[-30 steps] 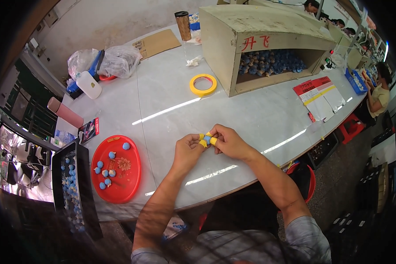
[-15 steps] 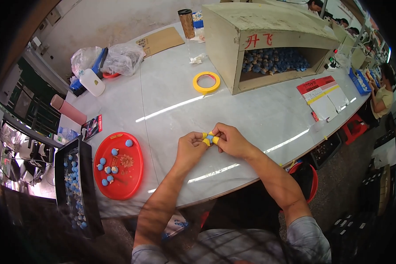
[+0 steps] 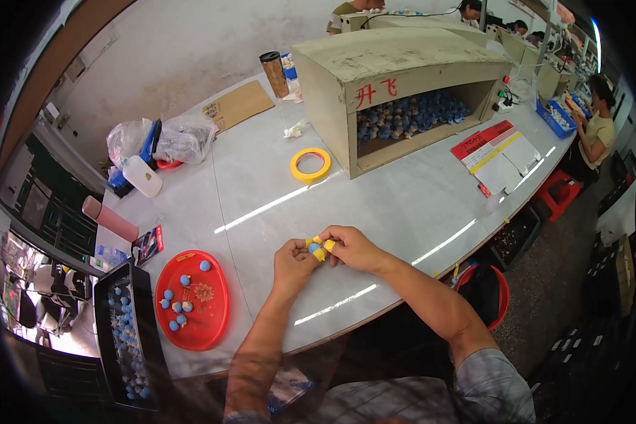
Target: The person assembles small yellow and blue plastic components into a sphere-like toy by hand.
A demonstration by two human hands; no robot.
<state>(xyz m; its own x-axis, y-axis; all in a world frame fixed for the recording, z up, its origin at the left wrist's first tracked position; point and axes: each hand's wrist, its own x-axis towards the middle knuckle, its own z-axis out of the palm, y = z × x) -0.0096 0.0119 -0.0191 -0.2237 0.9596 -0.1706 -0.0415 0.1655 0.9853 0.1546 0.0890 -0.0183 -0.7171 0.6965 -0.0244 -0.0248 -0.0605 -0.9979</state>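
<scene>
Between my hands, over the pale tabletop, is a small round blue piece (image 3: 314,248), partly covered by fingertips wrapped in yellow tape. My left hand (image 3: 293,268) pinches it from the left with thumb and fingers. From the other side my right hand (image 3: 355,251) is closed on it too, thumb and forefinger meeting at the piece. Its finer details are too small to make out. To the left of my hands lies a round red plate (image 3: 208,321) bearing several similar blue pieces (image 3: 205,266).
A black tray (image 3: 150,353) of blue pieces sits left of the plate. Ahead are a yellow tape roll (image 3: 310,165) and a beige open-fronted box (image 3: 332,120) full of blue pieces. A printed sheet (image 3: 495,155) lies right; a pink flask (image 3: 111,218) stands left. Co-workers sit beyond.
The view has tilted up, so the table and box appear lower and more people show at the back. Both hands still hold the blue piece, with more of it showing between the fingers.
</scene>
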